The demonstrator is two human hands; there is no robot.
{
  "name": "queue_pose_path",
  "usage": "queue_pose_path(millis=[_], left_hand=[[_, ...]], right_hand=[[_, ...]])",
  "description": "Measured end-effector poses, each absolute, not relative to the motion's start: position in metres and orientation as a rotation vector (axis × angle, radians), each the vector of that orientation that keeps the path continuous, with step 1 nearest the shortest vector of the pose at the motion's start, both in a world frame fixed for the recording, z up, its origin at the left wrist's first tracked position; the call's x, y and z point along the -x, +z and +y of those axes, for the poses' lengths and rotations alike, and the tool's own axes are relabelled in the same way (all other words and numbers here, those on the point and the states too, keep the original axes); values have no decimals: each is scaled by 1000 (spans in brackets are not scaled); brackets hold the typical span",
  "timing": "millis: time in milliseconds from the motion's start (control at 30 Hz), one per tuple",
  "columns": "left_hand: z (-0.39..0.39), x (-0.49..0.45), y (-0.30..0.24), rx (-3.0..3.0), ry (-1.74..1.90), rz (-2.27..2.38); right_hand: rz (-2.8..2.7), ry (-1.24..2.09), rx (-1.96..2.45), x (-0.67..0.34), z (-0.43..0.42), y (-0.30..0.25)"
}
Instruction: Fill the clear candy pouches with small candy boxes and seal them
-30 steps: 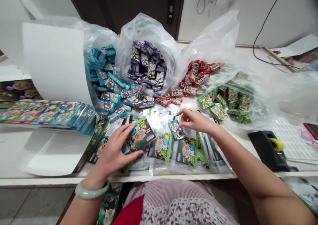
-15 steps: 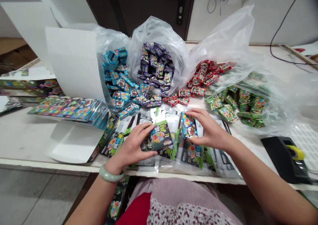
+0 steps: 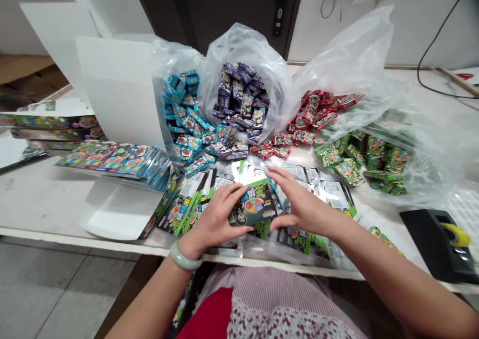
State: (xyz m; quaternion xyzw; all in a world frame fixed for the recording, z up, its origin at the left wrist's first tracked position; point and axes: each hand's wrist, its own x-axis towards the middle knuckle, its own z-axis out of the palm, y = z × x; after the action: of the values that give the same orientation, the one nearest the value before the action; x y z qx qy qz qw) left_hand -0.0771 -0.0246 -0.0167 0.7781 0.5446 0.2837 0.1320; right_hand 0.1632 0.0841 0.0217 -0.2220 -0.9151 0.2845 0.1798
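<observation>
My left hand (image 3: 219,216), with a pale green bangle at the wrist, grips the left side of a black and green printed candy pouch (image 3: 256,204), thumb below and fingers above. At the pouch's right end my right hand (image 3: 301,204) is closed around a blue candy packet (image 3: 276,195), which is mostly hidden behind the pouch. Whether any of the packet is inside the pouch, I cannot tell. Beneath both hands, several more printed pouches (image 3: 179,211) lie overlapping on the white table (image 3: 26,194).
Clear plastic bags stand behind, spilling blue packets (image 3: 187,114), purple packets (image 3: 243,99), red packets (image 3: 318,112) and green packets (image 3: 374,159). An open display box (image 3: 116,99) with a row of packets is at left. A black tape dispenser (image 3: 430,244) sits at right.
The blue packet in my right hand has moved left, against the right end of the pouch. My left hand still holds the pouch. The view has shifted slightly.
</observation>
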Motion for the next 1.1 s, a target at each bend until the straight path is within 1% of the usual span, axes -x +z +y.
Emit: queue_pose_path(millis=[133,300,400,500,600,700,800,967,1100], left_hand=[[-27,73,-14,-2277,917,1689],[-30,67,0,-2292,984,1724],[-29,55,6,-2060,1111,1659],[-29,36,0,-1580,1428,1567],[-29,19,-15,-1287,1524,1449],[-25,15,-27,-1209,1503,1461],[-13,21,-23,-1227,1558,1481],[-6,22,-7,-1265,1555,1355],[-25,11,-26,-1221,1466,1259]], right_hand=[[-2333,948,916,-163,68,11],[-2145,1312,895,-157,55,16],[-1934,1489,888,-155,58,28],[-1706,1425,858,-156,59,31],[-1488,1358,875,-159,55,16],[-1302,1351,976,-160,52,-5],[-1236,1372,982,-154,54,-11],[-1398,1290,895,-143,55,-3],[-1530,1217,990,-160,41,-18]])
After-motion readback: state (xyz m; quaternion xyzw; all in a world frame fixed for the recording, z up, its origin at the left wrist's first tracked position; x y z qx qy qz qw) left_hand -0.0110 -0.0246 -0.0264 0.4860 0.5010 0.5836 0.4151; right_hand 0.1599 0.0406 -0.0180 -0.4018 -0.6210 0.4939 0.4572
